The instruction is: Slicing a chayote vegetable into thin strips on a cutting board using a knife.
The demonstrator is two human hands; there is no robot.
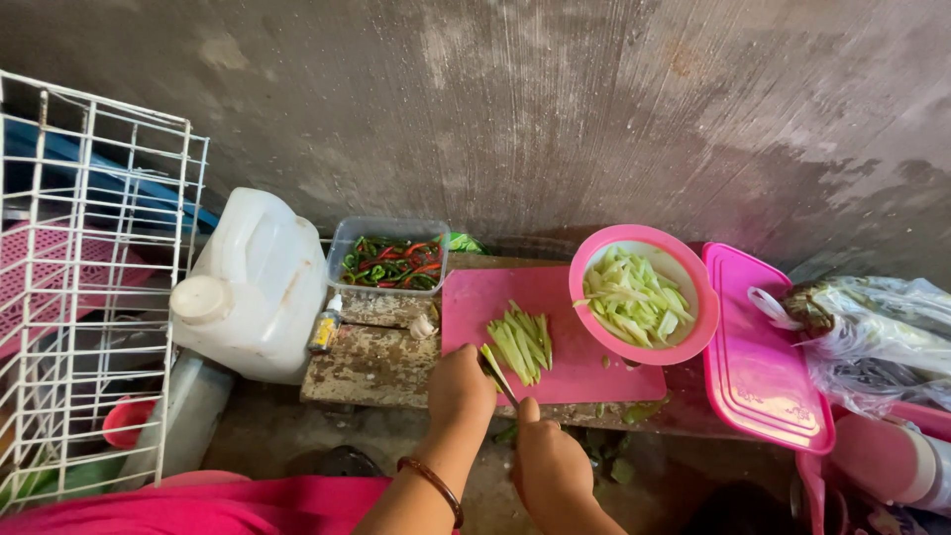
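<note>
Slicing is under way: the left hand (458, 384) pins pale green vegetable strips (522, 342) on the pink plastic cutting board (584, 372); the right hand (548, 458), at 6 o'clock, grips a thin knife (498, 374). Next cut likely needs fingertips tucked clear; the pink round bowl (693, 342) of slices sits at 2 o'clock.

A makeshift outdoor or back-of-house cooking corner, set low to the ground against a stained, bare concrete wall (555, 109). A worn wooden board (371, 357) serves as a worktop, carrying a pink cutting board (575, 337) with sliced pale green vegetable strips (523, 342). A pink bowl (693, 332) holds more slices; a clear tub of red and green chillies (391, 263), a white plastic jug (253, 282), a pink lid (758, 357) and a white wire rack (94, 287) crowd the space, marking it as a simple household food-preparation area.
</note>
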